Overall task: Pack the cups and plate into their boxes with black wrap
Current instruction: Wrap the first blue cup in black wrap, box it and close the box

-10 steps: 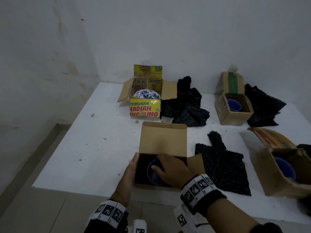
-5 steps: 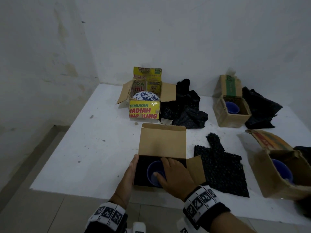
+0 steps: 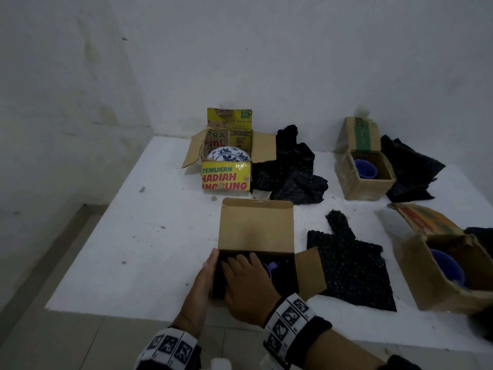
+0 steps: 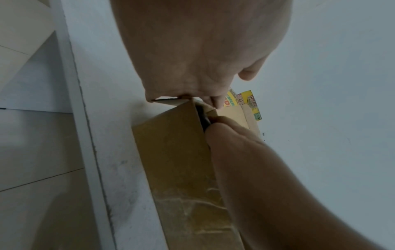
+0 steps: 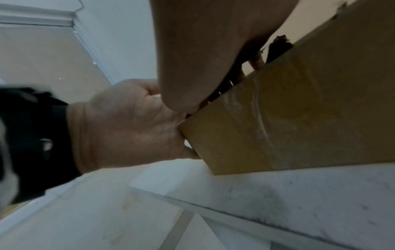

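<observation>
Head: the right hand has slid further into the box, hiding most of the blue cup beneath its fingers; whether it grasps the cup is hidden; left wrist: the left hand, fingers straight, braces the box beside it; right wrist: fingers buried inside; the cup is probably being settled.

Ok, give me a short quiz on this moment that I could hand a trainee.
1. True or false: the left hand lies flat against the outer side of the near box.
2. What lies in the yellow printed box? A) a patterned plate B) a glass bottle C) a folded towel.
3. Where is the right hand?
Key: 1 true; 2 A; 3 inside the near box, partly covering the blue cup.
</observation>
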Available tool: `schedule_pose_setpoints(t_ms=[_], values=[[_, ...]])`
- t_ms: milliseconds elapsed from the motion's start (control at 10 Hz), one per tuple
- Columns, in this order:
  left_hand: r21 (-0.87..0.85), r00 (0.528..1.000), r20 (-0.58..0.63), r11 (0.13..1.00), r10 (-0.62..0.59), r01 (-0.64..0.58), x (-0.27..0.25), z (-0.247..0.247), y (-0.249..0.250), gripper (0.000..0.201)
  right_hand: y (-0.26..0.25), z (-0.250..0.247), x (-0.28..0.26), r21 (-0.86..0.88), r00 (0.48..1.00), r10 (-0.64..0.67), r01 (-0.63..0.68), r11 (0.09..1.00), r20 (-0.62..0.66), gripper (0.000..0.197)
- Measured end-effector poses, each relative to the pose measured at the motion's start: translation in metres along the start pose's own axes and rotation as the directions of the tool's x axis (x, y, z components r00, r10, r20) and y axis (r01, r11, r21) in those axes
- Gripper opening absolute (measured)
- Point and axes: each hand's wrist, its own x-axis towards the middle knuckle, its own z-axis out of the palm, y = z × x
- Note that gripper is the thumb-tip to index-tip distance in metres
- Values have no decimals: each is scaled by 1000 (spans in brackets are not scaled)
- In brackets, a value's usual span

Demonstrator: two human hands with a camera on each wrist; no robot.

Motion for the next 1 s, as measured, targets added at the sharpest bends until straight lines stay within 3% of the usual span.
schedule_pose_setpoints(t_ms=[100, 200, 300, 400, 500, 600, 700, 800, 900, 1000], values=[[194, 989, -29, 972, 144, -136, -6, 0, -17, 76, 5, 4, 5, 15, 998, -44, 45, 999, -50, 43], [912, 858, 230, 205, 460, -354, -8, 1, -49, 44, 15, -4, 9, 150, 993, -107, 113, 982, -48, 48], [820, 771, 451, -551, 451, -157, 3, 6, -63, 37, 29, -17, 0, 333, 976, -120, 176, 926, -182, 38], [447, 627, 671, -891, 395, 83, 14, 7, -74, 33, 54, -31, -20, 435, 938, -18, 177, 883, -345, 21], [293, 596, 774, -955, 214, -37, 29, 5, -98, 27, 93, -41, -46, 392, 878, 99, 106, 914, -469, 20], [233, 690, 723, -955, 45, -182, 49, -10, -137, 34, 136, -44, -75, 401, 840, 244, -34, 915, -485, 19], [105, 744, 647, -946, -168, -306, 75, -36, -188, 33, 179, -35, -105, 455, 821, 404, -204, 867, -402, 19], [25, 815, 502, -937, -291, -350, 104, -69, -220, 34, 215, -18, -126, 497, 827, 502, -335, 801, -252, 28], [-33, 898, 376, -972, -229, -234, 139, -100, -232, 39, 241, 0, -134, 519, 838, 541, -430, 738, -74, 39], [-96, 945, 325, -995, -49, -19, 170, -122, -225, 46, 257, 15, -134, 543, 855, 519, -445, 712, 20, 55]])
